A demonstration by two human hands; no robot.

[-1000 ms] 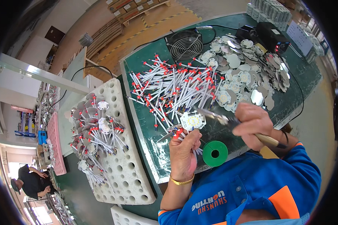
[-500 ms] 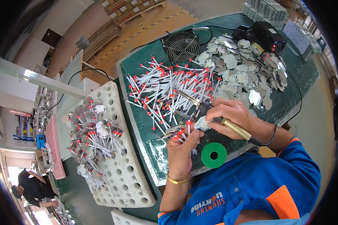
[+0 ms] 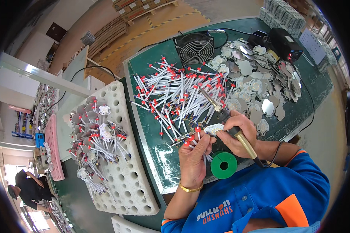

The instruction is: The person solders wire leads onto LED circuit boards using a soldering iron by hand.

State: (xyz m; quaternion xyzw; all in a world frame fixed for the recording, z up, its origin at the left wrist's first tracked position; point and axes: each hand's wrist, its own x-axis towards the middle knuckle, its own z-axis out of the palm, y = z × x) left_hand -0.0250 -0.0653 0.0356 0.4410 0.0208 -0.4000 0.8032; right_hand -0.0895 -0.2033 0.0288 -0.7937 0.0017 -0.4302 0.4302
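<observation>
My left hand (image 3: pixel 193 158) is closed in a pinch around several white wire leads with red collars (image 3: pixel 198 131), with flat circuit boards (image 3: pixel 182 136) at its fingertips. My right hand (image 3: pixel 243 130) grips a soldering iron (image 3: pixel 243 140) by its dark and gold handle. The iron's metal tip points up and left, over a pile of leads. With its thumb and fingertip, the right hand also pinches the edge of a white LED board (image 3: pixel 214 129). That board lies between both hands, near the leads. A green solder spool (image 3: pixel 224 165) sits beside my left hand, with thin wire leading off it.
Loose white leads (image 3: pixel 175 93) cover the middle of the green table (image 3: pixel 163 174). A heap of LED boards (image 3: pixel 256 73) lies right of a black fan (image 3: pixel 194 47). Leads with boards stand in a white perforated tray (image 3: pixel 124 186) at left. A black box (image 3: pixel 286 43) stands far right.
My right hand has moved slightly right and up with the soldering iron, its tip farther from the left hand. The LED board is tilted differently. The whole view has shifted a little.
</observation>
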